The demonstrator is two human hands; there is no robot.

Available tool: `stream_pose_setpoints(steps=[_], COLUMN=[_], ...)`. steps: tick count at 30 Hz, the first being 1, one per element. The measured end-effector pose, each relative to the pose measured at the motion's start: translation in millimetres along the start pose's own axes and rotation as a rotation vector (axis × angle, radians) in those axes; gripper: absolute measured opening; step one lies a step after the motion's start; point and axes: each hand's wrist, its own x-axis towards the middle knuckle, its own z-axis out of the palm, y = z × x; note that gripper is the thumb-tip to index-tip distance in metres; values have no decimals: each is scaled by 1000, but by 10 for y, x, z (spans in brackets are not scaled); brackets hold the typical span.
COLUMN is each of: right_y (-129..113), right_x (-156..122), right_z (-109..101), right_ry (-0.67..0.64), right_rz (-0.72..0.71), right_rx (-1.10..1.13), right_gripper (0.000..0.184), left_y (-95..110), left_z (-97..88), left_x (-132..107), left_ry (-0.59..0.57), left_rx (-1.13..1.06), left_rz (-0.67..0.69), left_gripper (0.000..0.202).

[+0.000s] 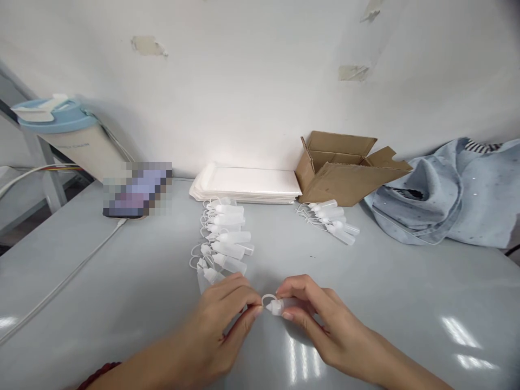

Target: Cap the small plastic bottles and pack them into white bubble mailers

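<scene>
Near the table's front, a small translucent dropper bottle (pixel 277 307) with a pointed white tip lies sideways in my right hand (pixel 325 319), thumb and fingers closed round its body. A thin white strap loops from its neck to the fingertips of my left hand (pixel 231 319), which pinch the strap's end by the nozzle. Whatever cap sits between those fingertips is hidden. Just beyond my left hand lies a column of similar dropper bottles (pixel 229 236). A smaller group of dropper bottles (pixel 343 234) lies farther right.
A stack of white padded envelopes (pixel 252 181) and an open cardboard box (pixel 349 179) stand against the wall. Light blue cloth (pixel 459 200) lies at right. On the left are a phone (pixel 136 189) with a white cable (pixel 69 281) and a large tumbler (pixel 77 141).
</scene>
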Motion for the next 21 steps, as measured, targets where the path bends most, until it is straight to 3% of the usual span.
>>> stream_pose_setpoints(steps=[8,13,16,18,21], right_y=[7,-1,11,18,15], right_x=[40,57,41,36,44], right_z=[65,72,62,59,59], right_ry=[34,53,55,53,42], right_rz=[-25,-37,-1,12,1], right_rx=[59,184,216,224,223], right_gripper=[12,12,12,12,11], left_y=[-40,-32,-11,-1,-4], left_z=[44,1,-33,-40,-26], left_x=[-26,-36,-10,7,10], left_ry=[22,54,61,69,89], left_rx=[38,147,147,114,92], left_rz=[45,-66,-126,-109,-49], left_gripper=[16,21,10,3,8])
